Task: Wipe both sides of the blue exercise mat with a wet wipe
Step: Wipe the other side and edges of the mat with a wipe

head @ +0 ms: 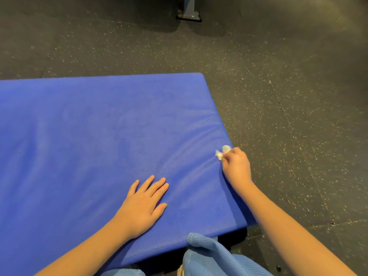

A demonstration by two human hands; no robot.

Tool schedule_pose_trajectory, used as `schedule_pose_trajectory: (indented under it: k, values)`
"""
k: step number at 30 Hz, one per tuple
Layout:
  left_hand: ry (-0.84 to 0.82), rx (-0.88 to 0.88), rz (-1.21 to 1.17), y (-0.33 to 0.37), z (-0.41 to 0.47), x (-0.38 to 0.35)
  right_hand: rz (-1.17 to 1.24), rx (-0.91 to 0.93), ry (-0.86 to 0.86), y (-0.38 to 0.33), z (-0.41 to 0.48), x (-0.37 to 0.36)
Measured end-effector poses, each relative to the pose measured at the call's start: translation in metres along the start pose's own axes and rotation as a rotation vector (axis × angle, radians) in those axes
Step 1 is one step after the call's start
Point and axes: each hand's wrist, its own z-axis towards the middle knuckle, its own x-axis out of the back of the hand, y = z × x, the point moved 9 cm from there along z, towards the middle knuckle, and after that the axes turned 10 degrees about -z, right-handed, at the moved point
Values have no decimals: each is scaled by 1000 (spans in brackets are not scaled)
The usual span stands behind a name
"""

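One blue mat [99, 126] flat, long axis left-right; right hand [237, 166] pinches wipe [221, 153].

The blue exercise mat [95, 136] is lying flat on a dark speckled floor [298, 96], filling the left and near part of the view. The left hand [142, 206] is resting palm-down with straight fingers on the mat's near part. The right hand [236, 166] is pinching a crumpled white wet wipe [222, 153] against the mat at its right edge.
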Motion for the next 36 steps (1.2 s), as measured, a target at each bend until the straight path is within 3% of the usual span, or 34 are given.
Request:
schedule_pose_trajectory:
  k: [4, 6, 9, 10, 13, 15, 16, 20, 22, 27, 29, 32, 33, 36]
  values:
    - [6, -51, -25, 4, 3, 3, 65, 416, -119, -57, -34, -12]
    - [34, -93, -38, 3, 8, 15, 19, 345, -53, -42, -10, -7]
    - [-8, -124, -59, 1, 27, 33, -4, -27, 14, -4, 27, -11]
    - [-27, -80, -91, -7, 35, 36, 15, -67, 27, -8, 26, -13]
    - [-105, 99, -84, -32, 45, 30, 58, 203, 61, -59, -3, -18]
    - [-117, 124, -71, -36, 46, 24, 35, 425, 12, -75, -18, -23]
    - [-117, 126, -65, -35, 46, 23, 4, 449, -3, -71, -10, -23]
    - [-158, 131, -66, -37, 49, 23, -65, 88, 48, -21, 50, -21]
    - [-193, 123, -38, -38, 51, 25, -25, 4, -19, -26, 56, -31]
    - [-274, 115, -4, -37, 57, 29, 84, 463, -200, -86, 32, -53]
    - [-313, 108, -3, -38, 58, 29, 17, 404, -122, -72, 61, -43]
    - [-360, 110, 6, -39, 56, 28, 38, 48, 38, -41, 89, -30]
    - [-377, 115, 6, -39, 55, 28, 83, 37, 43, -47, 86, -34]
    - [-451, 116, 22, -37, 57, 30, 166, 382, -58, -101, 55, -45]
